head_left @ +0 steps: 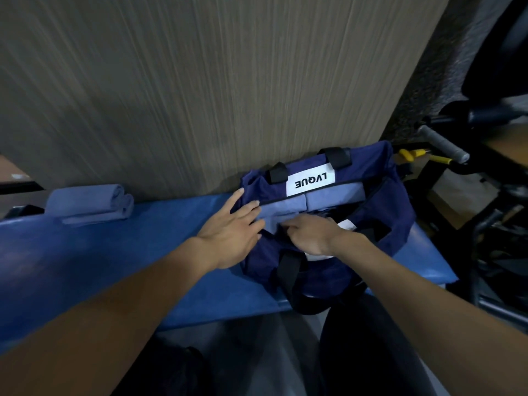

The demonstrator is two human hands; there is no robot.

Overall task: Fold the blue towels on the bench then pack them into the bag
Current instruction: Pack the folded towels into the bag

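Blue bench: my left hand lies flat, fingers released, on the bag; right hand pinches a towel inside.

Bag on worktop: towels in it, folded stack well left, wall behind.

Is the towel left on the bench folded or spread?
Folded: the towel lies on the bench as a compact layered bundle, left of the bag.
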